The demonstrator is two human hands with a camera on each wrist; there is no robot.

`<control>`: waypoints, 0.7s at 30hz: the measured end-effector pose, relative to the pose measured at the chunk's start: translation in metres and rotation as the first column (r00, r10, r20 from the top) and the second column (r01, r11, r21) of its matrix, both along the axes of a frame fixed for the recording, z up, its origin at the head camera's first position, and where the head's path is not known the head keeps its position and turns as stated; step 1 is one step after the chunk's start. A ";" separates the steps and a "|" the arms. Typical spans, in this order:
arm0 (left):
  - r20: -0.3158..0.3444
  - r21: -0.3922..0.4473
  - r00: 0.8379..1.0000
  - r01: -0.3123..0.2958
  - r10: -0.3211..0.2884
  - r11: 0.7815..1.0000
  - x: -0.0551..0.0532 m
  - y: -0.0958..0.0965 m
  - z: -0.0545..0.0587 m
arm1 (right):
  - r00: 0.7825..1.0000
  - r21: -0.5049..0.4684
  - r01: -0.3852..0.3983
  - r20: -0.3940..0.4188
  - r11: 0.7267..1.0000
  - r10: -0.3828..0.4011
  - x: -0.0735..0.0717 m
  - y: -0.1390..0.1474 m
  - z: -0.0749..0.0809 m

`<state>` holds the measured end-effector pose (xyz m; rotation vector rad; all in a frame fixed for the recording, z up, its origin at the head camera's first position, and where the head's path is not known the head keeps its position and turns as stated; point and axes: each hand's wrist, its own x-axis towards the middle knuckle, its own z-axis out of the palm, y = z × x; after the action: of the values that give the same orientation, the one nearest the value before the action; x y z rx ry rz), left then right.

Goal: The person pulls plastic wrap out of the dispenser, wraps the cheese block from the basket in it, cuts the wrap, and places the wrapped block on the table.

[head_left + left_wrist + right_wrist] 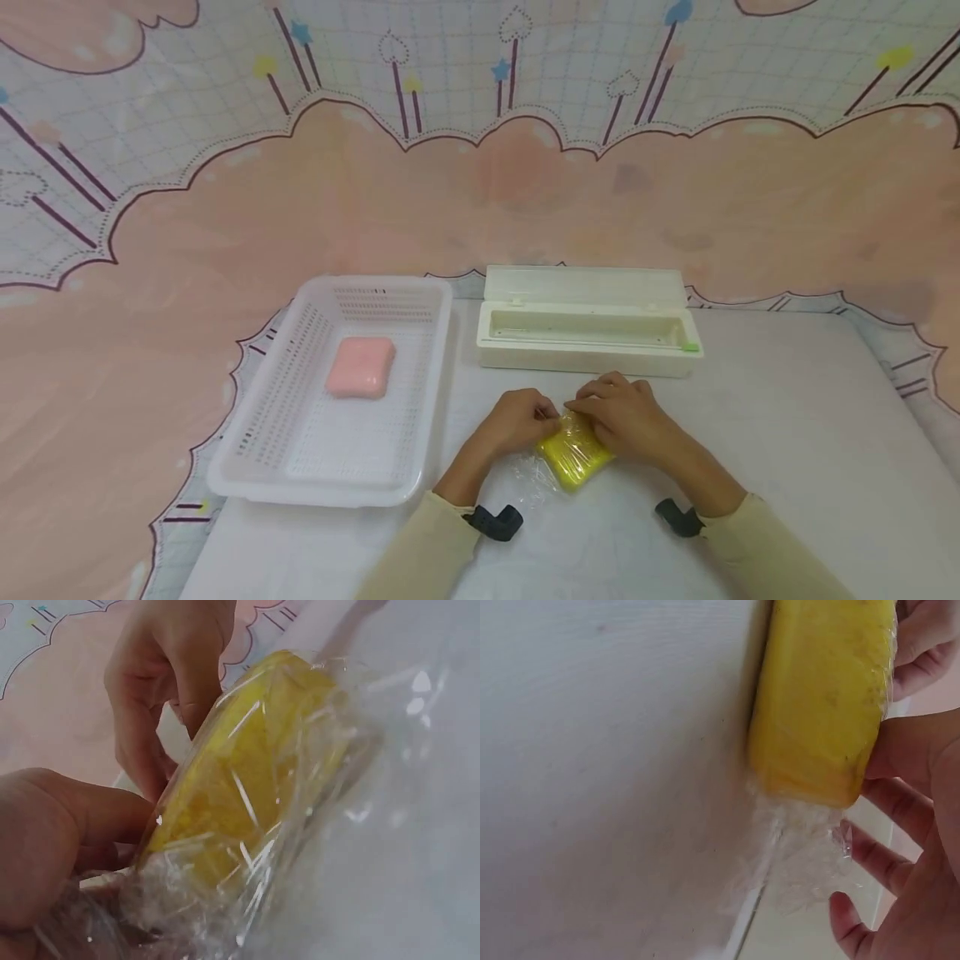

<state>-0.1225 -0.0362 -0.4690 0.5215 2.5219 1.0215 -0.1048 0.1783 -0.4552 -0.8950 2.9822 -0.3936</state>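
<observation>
A smooth yellow block (573,454) in crinkly clear wrap (534,475) lies slanted in front of the white box (585,361), 1 corner pointing away, long side unclear. The left hand (519,417) pinches the wrap tight; the right hand (628,418) loosely grips the block.

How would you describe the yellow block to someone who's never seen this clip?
On the white table, find the long open box right of the basket. Just in front of it, between the left hand and right hand, is the yellow block. Clear plastic wrap lies over it, and its colour sets it apart from the pink block in the basket.
</observation>
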 end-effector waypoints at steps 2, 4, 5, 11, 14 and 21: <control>0.007 0.012 1.000 0.012 -0.012 1.000 0.001 0.000 -0.001 | 0.999 -0.015 -0.022 -0.030 1.000 0.022 -0.001 0.000 -0.002; 0.009 0.012 1.000 0.021 -0.021 1.000 0.003 0.000 0.000 | 0.998 -0.018 -0.033 -0.050 0.999 0.032 -0.001 -0.001 -0.002; 0.015 0.009 1.000 0.016 -0.016 1.000 0.005 0.000 0.001 | 0.998 -0.017 -0.033 -0.057 0.999 0.032 -0.001 -0.001 -0.003; 0.054 0.001 0.992 -0.111 0.111 0.994 0.024 0.002 0.001 | 0.990 -0.082 0.111 -0.079 0.990 -0.117 0.009 0.004 0.000; 0.009 0.004 0.989 -0.150 0.150 0.989 0.037 0.004 0.001 | 0.967 -0.097 0.255 0.047 0.962 -0.251 0.022 0.010 0.007; -0.184 0.024 0.968 -0.167 0.169 0.986 0.059 0.012 -0.005 | 0.690 -0.208 0.427 0.704 0.880 -0.169 0.055 0.026 0.004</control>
<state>-0.0635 -0.0241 -0.4741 0.4285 2.7678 1.0896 -0.0502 0.2043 -0.4512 -0.1492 2.3744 -1.0433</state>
